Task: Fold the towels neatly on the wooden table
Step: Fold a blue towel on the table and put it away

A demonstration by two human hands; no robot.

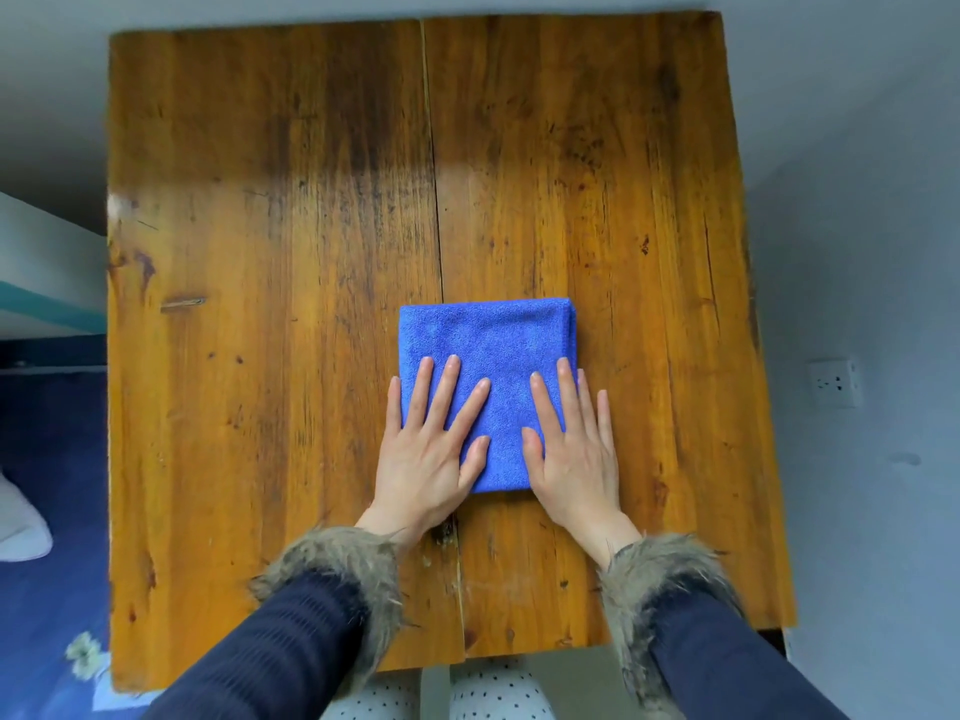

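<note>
1. A blue towel (488,356), folded into a compact rectangle, lies flat on a worn wooden table (260,252), just right of the seam between its two planks
2. The left hand (431,449) rests palm down on the towel's near left part, fingers spread flat
3. The right hand (571,454) rests palm down on the near right part, fingers spread, the outer ones reaching past the towel's edge
4. Dark sleeves with furry cuffs (343,569) cover both wrists
</note>
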